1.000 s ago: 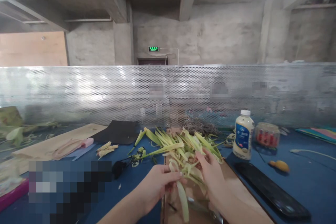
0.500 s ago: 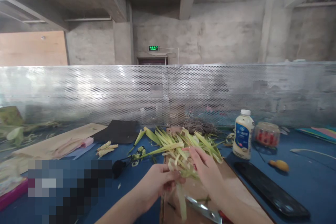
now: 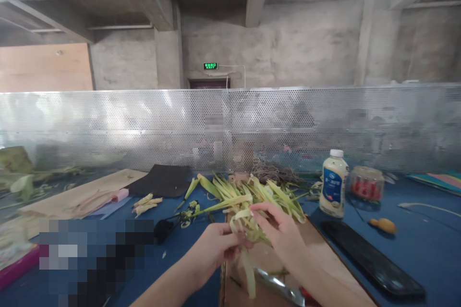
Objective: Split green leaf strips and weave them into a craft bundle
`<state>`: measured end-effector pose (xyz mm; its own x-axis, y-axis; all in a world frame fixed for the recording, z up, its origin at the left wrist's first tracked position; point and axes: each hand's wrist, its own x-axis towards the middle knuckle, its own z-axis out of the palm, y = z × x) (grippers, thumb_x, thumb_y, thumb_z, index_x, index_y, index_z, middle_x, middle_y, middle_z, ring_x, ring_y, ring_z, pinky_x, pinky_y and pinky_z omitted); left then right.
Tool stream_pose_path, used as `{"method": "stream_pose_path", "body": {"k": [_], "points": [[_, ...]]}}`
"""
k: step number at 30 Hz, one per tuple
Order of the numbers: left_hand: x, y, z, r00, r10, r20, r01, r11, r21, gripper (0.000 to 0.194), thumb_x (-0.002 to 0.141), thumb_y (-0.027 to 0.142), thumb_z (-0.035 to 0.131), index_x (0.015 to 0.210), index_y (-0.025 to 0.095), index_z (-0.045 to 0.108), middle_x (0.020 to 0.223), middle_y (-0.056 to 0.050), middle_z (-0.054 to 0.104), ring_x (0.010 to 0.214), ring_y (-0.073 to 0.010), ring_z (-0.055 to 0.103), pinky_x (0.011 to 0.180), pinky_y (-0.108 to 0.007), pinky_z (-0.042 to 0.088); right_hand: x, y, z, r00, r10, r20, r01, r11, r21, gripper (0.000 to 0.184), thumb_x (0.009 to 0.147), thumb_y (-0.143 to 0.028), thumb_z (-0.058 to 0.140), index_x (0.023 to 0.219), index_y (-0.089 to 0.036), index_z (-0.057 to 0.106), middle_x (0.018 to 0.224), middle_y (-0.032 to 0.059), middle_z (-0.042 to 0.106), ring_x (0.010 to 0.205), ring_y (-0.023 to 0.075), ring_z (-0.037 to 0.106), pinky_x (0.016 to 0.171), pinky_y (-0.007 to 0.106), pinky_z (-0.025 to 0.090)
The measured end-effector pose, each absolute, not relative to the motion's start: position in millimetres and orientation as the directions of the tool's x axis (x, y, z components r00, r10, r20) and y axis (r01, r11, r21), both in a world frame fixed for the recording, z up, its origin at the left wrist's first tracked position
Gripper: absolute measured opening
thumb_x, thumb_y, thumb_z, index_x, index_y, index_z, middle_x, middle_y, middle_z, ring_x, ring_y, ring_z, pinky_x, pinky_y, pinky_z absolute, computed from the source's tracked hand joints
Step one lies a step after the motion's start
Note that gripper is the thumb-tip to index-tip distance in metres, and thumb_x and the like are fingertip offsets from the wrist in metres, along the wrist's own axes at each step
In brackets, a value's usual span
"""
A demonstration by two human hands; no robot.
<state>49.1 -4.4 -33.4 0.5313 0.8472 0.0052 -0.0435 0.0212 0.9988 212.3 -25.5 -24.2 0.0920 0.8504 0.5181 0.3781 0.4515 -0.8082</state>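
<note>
My left hand [image 3: 212, 251] is closed around a bundle of pale yellow-green husk strips [image 3: 247, 235] above the near end of a wooden cutting board [image 3: 324, 254]. One long strip hangs down from its grip. My right hand [image 3: 281, 235] pinches the top strips of the same bundle from the right. A pile of green and yellow husk leaves [image 3: 252, 194] lies at the far end of the board. A knife [image 3: 279, 287] with a red handle lies on the board just under my right wrist.
A white bottle [image 3: 333, 183] and a clear jar [image 3: 366, 184] stand at the right. A black tray [image 3: 372, 259] lies beside the board, a small yellow thing [image 3: 383, 225] behind it. Small peeled pieces [image 3: 146, 203], a black mat [image 3: 160, 181] and another board [image 3: 77, 196] lie at the left. A perforated metal screen [image 3: 144, 124] closes the back.
My right hand has shifted left and up over the bundle, its fingers now pinching the top strips. The knife blade, earlier mostly under my hand, now shows.
</note>
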Motion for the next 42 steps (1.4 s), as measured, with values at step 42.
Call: {"method": "stream_pose_path", "body": {"k": [42], "points": [[53.2, -8.0, -33.0, 0.594, 0.799, 0.094, -0.006, -0.112, 0.994, 0.020, 0.066, 0.027, 0.062, 0.074, 0.009, 0.061, 0.059, 0.001, 0.049, 0.051, -0.0075, 0.040, 0.050, -0.020, 0.031, 201.7, -44.0, -28.2, -0.289, 0.635, 0.716, 0.637, 0.686, -0.352, 0.021, 0.083, -0.012, 0.042, 0.099, -0.019, 0.055, 0.093, 0.0056, 0.060, 0.091, 0.0173, 0.055, 0.080, 0.031, 0.045]]}}
